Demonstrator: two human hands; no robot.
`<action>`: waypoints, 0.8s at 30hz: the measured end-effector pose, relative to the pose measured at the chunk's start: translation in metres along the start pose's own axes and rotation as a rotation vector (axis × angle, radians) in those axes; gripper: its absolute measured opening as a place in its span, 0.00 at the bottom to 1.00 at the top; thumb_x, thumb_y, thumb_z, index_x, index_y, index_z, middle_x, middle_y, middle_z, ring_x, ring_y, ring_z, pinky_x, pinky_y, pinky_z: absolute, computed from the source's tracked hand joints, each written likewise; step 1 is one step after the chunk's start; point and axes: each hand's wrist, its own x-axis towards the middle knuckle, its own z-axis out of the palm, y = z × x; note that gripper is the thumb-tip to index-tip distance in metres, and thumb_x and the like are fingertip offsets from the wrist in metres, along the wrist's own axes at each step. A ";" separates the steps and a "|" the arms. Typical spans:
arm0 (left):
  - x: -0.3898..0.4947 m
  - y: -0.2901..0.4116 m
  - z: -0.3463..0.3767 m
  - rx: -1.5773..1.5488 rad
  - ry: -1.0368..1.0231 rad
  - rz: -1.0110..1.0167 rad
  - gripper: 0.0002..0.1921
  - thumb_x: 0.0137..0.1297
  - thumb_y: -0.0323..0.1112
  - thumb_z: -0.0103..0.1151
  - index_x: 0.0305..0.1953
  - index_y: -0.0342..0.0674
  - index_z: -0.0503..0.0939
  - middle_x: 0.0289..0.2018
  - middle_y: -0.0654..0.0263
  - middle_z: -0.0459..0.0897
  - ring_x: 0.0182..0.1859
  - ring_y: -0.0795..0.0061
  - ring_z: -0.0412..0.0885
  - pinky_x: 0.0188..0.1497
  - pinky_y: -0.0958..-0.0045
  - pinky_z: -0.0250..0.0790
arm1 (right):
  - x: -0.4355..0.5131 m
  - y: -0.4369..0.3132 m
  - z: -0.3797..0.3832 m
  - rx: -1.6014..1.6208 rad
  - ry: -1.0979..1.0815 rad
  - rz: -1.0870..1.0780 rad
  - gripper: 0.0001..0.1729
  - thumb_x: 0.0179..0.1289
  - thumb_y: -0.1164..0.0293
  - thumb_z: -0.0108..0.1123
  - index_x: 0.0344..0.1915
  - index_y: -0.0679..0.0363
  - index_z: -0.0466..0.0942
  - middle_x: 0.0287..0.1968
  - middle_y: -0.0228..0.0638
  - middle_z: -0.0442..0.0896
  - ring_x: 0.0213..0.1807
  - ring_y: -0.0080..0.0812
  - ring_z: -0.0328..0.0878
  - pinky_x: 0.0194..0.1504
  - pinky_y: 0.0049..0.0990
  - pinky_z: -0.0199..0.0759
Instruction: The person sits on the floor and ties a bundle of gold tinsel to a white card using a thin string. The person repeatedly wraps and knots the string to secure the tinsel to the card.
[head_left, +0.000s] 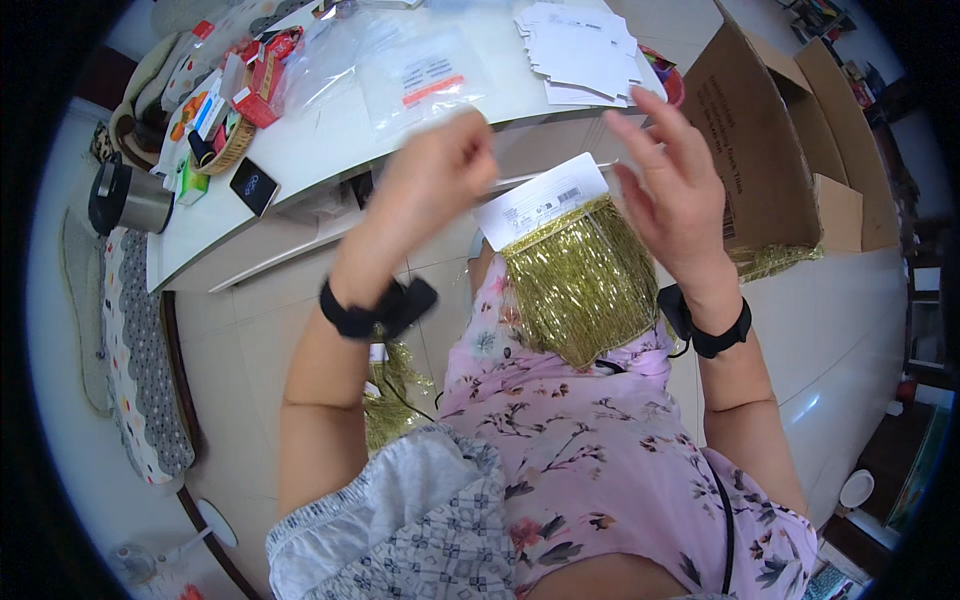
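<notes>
A bundle of gold tinsel fringe (581, 281) lies across my lap, its strands hanging towards me. A white header card (544, 196) with print and a barcode runs along the far edge of the fringe. My left hand (454, 161) is raised to the left of the card, blurred, with its fingers curled. Whether anything is between those fingers cannot be made out. Just right of the card, my right hand (671, 187) is lifted with its fingers apart and nothing visible in it. Both wrists wear black straps.
Ahead stands a white table (315, 135) with a stack of white cards (577, 49), clear plastic bags (420, 75), a phone (255, 186), a wicker basket (229, 150) and a steel kettle (131, 199). To the right is an open cardboard box (750, 142). More gold tinsel (390, 412) lies low at left.
</notes>
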 end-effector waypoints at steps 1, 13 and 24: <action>-0.016 0.016 0.010 -0.069 -0.024 0.047 0.05 0.70 0.28 0.61 0.37 0.35 0.76 0.25 0.67 0.74 0.30 0.82 0.72 0.34 0.73 0.69 | 0.001 -0.004 0.001 -0.023 -0.022 -0.067 0.22 0.57 0.78 0.71 0.54 0.54 0.87 0.51 0.30 0.89 0.44 0.32 0.82 0.44 0.34 0.76; -0.081 0.029 0.092 0.096 0.280 -0.022 0.16 0.57 0.34 0.77 0.46 0.36 0.86 0.41 0.59 0.84 0.43 0.56 0.84 0.45 0.57 0.76 | -0.054 0.033 0.017 0.258 -0.314 0.520 0.06 0.76 0.72 0.60 0.47 0.62 0.80 0.35 0.42 0.84 0.39 0.49 0.82 0.41 0.41 0.75; -0.053 0.017 0.133 0.301 0.324 0.074 0.12 0.56 0.37 0.77 0.40 0.41 0.90 0.35 0.65 0.85 0.42 0.59 0.82 0.46 0.56 0.70 | -0.072 0.023 0.045 0.399 -0.318 0.615 0.09 0.69 0.69 0.71 0.43 0.64 0.86 0.30 0.24 0.74 0.31 0.17 0.66 0.34 0.22 0.64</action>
